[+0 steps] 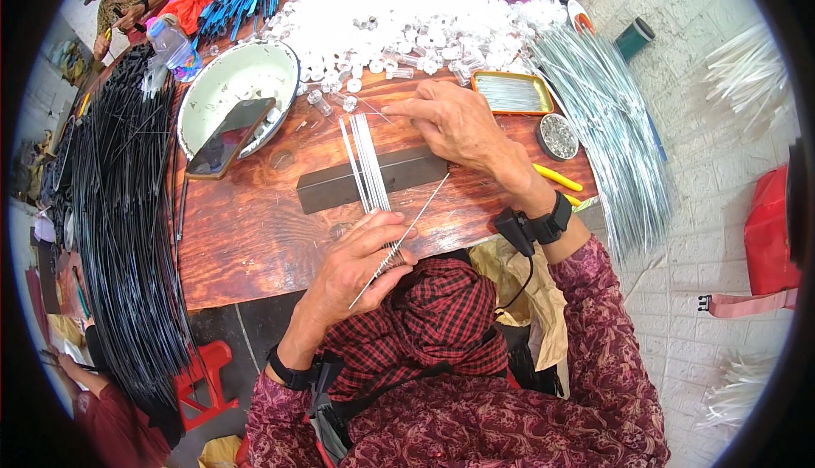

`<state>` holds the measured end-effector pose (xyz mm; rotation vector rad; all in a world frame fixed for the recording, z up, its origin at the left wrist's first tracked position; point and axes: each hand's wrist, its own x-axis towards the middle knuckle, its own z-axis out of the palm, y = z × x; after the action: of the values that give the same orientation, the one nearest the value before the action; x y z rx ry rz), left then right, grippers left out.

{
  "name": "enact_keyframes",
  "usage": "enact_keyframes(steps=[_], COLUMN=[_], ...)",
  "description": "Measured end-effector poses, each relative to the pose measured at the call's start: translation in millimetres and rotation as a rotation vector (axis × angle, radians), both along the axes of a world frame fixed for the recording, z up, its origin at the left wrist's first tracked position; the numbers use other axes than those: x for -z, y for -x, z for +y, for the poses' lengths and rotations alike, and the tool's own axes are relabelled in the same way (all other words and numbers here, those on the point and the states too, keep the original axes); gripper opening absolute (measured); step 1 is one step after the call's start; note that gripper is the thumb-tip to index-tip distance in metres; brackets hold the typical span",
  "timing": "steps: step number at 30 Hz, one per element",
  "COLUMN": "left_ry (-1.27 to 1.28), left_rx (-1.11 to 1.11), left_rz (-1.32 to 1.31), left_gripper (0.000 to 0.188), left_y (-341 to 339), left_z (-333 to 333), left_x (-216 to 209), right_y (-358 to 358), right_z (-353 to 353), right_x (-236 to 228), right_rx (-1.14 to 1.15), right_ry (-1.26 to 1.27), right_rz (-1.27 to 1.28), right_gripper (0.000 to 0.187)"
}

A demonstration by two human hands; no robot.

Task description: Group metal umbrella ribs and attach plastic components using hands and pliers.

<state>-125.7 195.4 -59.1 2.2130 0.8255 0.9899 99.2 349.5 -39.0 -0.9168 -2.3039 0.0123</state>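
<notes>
My left hand [361, 256] is closed in a pinch on a thin white stick [422, 209], which slants up to the right. Fine wire appears coiled around the stick's lower half. Just beyond these fingers, a row of thin white rods [367, 158] lies across a dark grey bar [327, 188]; whether the hand touches their near ends, I cannot tell. Over the table to the right, my right hand [458, 124] has thumb and forefinger pinched together. A fine wire [373, 108] shows at those fingertips. Small clear plastic pieces [319, 101] lie close to the rods' far ends.
White and clear beads [407, 22] are heaped at the back. A phone [229, 141] leans on a white enamel basin [280, 60]. Black strands [127, 213] drape off the left edge, silvery wires [594, 111] off the right. A tin [514, 93] and yellow-handled tool [556, 177] lie nearby.
</notes>
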Motion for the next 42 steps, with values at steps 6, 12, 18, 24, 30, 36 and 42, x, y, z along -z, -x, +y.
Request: enact_keyframes(steps=[6, 12, 18, 24, 30, 36, 42], left_ry=[-0.010, -0.005, 0.003, -0.006, 0.003, 0.043, -0.024], left_rx=[-0.007, -0.003, -0.004, -0.004, -0.001, -0.024, -0.006], left_rz=[0.014, 0.001, -0.004, 0.013, -0.003, 0.025, 0.027], left_gripper=[0.023, 0.023, 0.023, 0.021, 0.021, 0.016, 0.020], left_y=[0.2, -0.1, 0.7, 0.3, 0.0, -0.3, 0.2], left_z=[-1.4, -0.5, -1.3, -1.1, -1.1, -2.5, -1.1], left_x=[-3.7, -0.8, -0.4, -3.9, -2.1, -2.4, -4.6], right_y=[2.2, 1.5, 2.9, 1.0, 1.9, 3.2, 0.8], right_z=[-3.2, -1.7, -2.5, -1.0, -0.1, 0.1, 0.0], right_x=[-3.1, 0.2, -1.2, 1.5, 1.9, 1.3, -0.1], right_rx=[0.012, 0.011, 0.010, 0.018, 0.007, 0.003, 0.044], right_ry=[0.018, 0.023, 0.032, 0.014, 0.001, 0.004, 0.013], right_rz=[-0.027, -0.019, -0.033, -0.024, -0.004, -0.010, -0.082], right_gripper=[0.026, 0.025, 0.025, 0.026, 0.026, 0.026, 0.029])
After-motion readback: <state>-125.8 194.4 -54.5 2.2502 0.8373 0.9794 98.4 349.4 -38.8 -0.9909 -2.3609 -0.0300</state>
